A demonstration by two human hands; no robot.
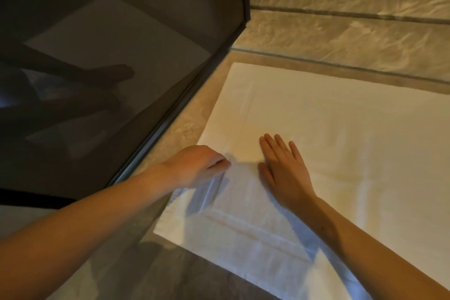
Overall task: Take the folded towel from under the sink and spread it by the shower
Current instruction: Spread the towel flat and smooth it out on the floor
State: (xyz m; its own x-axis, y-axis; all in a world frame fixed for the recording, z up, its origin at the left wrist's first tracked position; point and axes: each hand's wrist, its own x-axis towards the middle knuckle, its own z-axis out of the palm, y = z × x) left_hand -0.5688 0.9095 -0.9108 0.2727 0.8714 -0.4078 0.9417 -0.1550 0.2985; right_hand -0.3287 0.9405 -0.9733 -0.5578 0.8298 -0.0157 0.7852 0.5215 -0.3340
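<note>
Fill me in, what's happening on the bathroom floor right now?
A person is laying a white towel out on the tiled floor beside the dark glass shower screen. The towel is already unfolded and lies mostly flat. The right hand presses palm-down on it, while the left hand works the edge nearest the glass, fingers curled at the cloth. It looks like final smoothing.

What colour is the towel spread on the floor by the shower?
White, plain, with faint fold creases; the towel shows best in the head view.

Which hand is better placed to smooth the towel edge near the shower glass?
Probably the left hand: it is already at that towel edge, beside the glass. The right hand lies flat farther in.
</note>
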